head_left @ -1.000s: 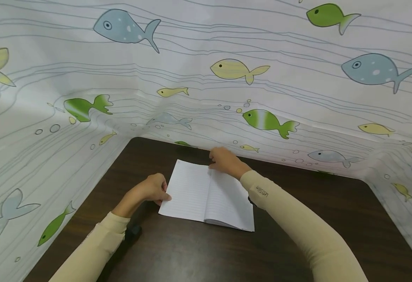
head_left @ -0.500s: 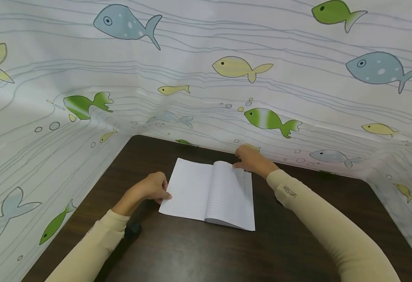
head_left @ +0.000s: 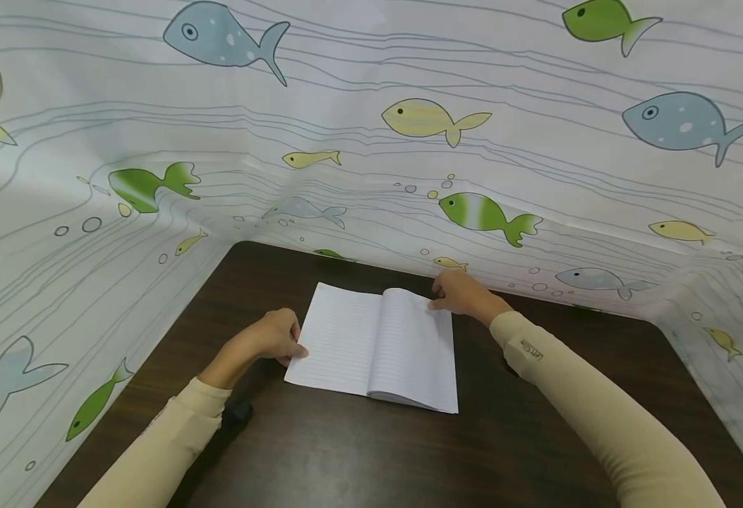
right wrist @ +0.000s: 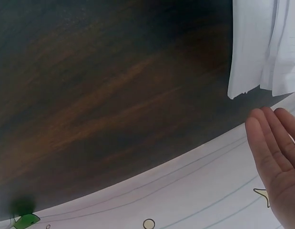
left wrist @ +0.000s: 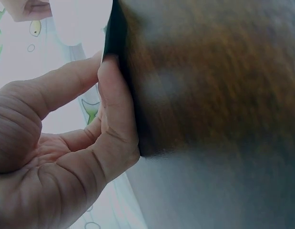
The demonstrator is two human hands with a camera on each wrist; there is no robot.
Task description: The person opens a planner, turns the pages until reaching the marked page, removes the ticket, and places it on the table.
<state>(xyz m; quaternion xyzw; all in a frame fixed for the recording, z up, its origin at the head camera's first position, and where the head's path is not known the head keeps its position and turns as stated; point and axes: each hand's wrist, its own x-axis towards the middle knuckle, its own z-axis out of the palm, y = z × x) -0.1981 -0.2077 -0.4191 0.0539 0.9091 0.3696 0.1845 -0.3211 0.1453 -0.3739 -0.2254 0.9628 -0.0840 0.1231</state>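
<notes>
An open notebook (head_left: 344, 331) with ruled white pages lies on the dark wooden table. My left hand (head_left: 272, 335) pinches its left edge, thumb on the page and fingers beneath. The left wrist view shows thumb and forefinger meeting at the dark underside of the cover, with the other fingers (left wrist: 116, 109) bent below. At the upper right corner is my right hand (head_left: 463, 293), its thumb touching a curved page (head_left: 406, 353). Seen from the right wrist, its fingers (right wrist: 264, 143) are fairly straight and lie apart from the paper beyond the top edge; the thumb is mostly cut off.
Paper walls (head_left: 358, 197) printed with fish and wavy lines enclose the table (head_left: 346, 458) at the back and sides. The back wall stands close behind the right hand. Dark tabletop extends in front of the notebook and to its right.
My right hand has moved from the notebook's middle top to its upper right corner, carrying a page over to the right side. The left hand has kept its hold on the left edge.
</notes>
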